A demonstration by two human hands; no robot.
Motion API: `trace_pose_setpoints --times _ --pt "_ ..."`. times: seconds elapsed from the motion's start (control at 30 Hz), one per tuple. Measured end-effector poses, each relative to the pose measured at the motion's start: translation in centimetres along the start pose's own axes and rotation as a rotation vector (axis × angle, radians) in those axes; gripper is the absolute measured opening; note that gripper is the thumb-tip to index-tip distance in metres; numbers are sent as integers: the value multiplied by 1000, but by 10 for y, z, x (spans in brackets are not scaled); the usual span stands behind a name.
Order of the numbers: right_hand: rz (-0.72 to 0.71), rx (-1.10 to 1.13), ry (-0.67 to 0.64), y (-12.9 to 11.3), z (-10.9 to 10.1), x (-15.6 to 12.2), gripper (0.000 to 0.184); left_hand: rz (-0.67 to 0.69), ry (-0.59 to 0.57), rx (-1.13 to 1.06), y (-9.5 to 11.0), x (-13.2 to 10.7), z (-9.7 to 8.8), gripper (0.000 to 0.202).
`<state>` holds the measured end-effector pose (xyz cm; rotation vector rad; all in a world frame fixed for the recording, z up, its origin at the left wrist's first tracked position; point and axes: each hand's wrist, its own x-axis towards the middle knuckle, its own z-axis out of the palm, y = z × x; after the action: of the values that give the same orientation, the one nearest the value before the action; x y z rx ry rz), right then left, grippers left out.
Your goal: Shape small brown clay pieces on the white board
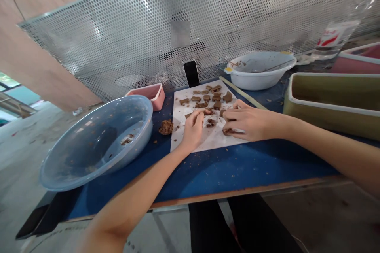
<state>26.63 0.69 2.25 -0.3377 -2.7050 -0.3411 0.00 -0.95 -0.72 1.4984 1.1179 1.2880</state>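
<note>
Rows of small brown pieces (206,97), which look like clay, lie on a white board (185,142). My left hand (193,129) is at the board's near left part, fingers drawn together in a pinch. Brown material shows beside its fingertips, but what they hold is hidden. On the right, my right hand (245,121) bends down over the board, its fingers closed around a brown clay piece (227,131) that is mostly covered. Between the hands are dark crumbs (211,122). A rough brown lump (166,127) sits just left of the board.
A large blue basin (97,134) stands left, with a pink container (159,97) behind it. Against the perforated metal panel (142,27) leans a phone (191,74). A stick (242,93), white basin (258,81), green planter (332,108) and plastic bottle (335,37) are to the right.
</note>
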Motion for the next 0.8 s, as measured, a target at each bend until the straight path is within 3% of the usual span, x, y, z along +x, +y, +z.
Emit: trace_pose_setpoints --times 0.2,0.8 --pt "-6 -63 -4 -4 2 2 26 17 -22 32 2 -2 0 33" --pt "49 -111 -9 -9 5 4 26 17 -24 36 2 -2 -1 36"
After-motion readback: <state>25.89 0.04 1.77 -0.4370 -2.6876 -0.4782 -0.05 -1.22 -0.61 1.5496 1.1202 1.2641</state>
